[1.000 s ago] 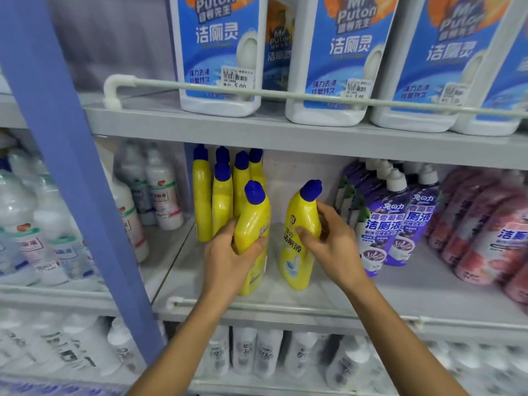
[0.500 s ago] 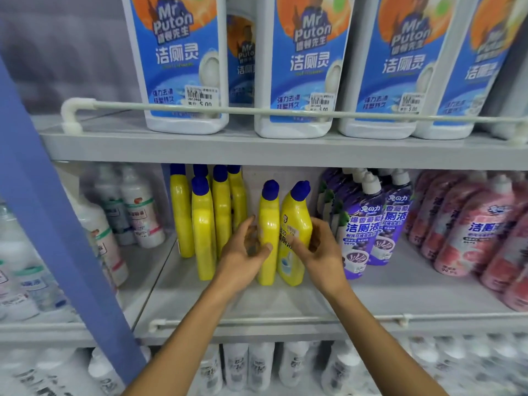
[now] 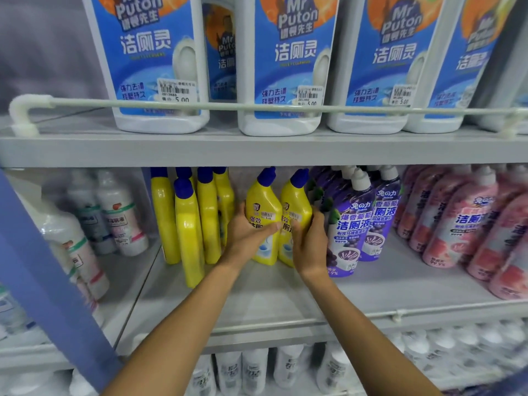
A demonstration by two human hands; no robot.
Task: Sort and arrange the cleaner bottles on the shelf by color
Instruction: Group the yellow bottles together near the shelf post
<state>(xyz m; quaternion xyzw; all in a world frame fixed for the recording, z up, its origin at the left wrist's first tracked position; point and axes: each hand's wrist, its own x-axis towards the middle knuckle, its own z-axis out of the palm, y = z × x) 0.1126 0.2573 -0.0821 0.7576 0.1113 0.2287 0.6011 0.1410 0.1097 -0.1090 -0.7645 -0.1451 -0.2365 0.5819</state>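
In the head view, we take the purple grape cleaner bottles [image 3: 348,224] as our landmark on the middle shelf [image 3: 285,295]. Just left of them stand two yellow toilet cleaners with blue caps. Both are upright, with their angled necks leaning right, towards the purple ones.

Our right hand [image 3: 310,247] wraps the right yellow bottle [image 3: 297,201], its fingers wedged between that bottle and the purple pack. Our left hand [image 3: 248,238] grips the left yellow bottle [image 3: 264,207], one place further left, with the thumb across its label.

The yellow row [image 3: 188,224] stands further left again, past a gap. We judge the pair must slide left, away from the purple bottles, with the left hand nearer the row. Pink bottles [image 3: 463,224] sit to the right of the purple ones.
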